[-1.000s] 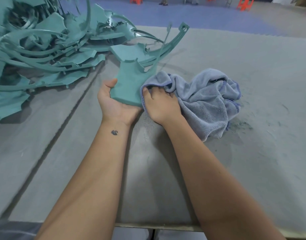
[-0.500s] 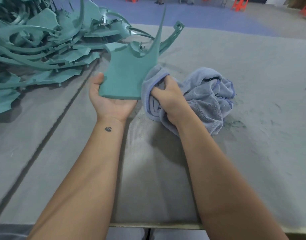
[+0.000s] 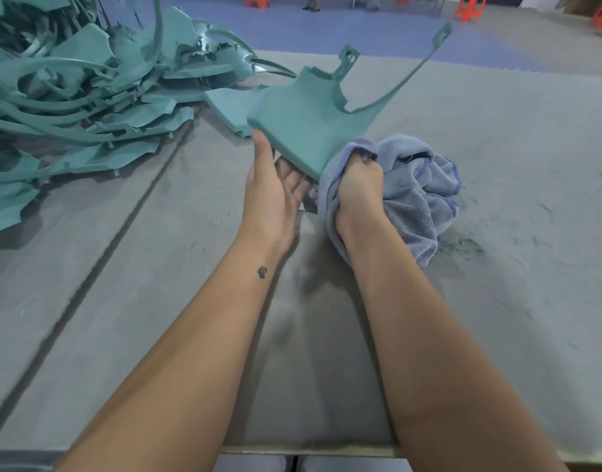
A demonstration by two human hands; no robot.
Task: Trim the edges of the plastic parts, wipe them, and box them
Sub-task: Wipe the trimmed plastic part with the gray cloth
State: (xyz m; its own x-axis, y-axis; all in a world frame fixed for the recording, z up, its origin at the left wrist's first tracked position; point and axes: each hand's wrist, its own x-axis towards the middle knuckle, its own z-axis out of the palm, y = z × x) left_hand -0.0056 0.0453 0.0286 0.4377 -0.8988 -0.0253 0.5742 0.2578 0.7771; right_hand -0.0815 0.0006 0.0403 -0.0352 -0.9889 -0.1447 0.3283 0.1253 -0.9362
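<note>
A teal plastic part (image 3: pixel 304 122) with a flat body and two thin arms ending in eyelets is held tilted above the grey table (image 3: pixel 150 294). My left hand (image 3: pixel 275 189) holds it from below, thumb on its left edge and fingers under it. My right hand (image 3: pixel 359 183) grips a bunched blue-grey cloth (image 3: pixel 412 192) and presses it against the part's lower right corner. The rest of the cloth lies crumpled on the table to the right.
A large heap of teal plastic parts (image 3: pixel 88 90) covers the table's far left. A dark seam (image 3: pixel 99 253) runs diagonally across the table. Teal dust (image 3: pixel 463 247) lies right of the cloth. Orange stools (image 3: pixel 469 6) stand on the floor beyond.
The part has swung from upright to tilted flat toward the right. My left hand turned palm-up beneath it. My right hand slid the cloth to the part's near corner.
</note>
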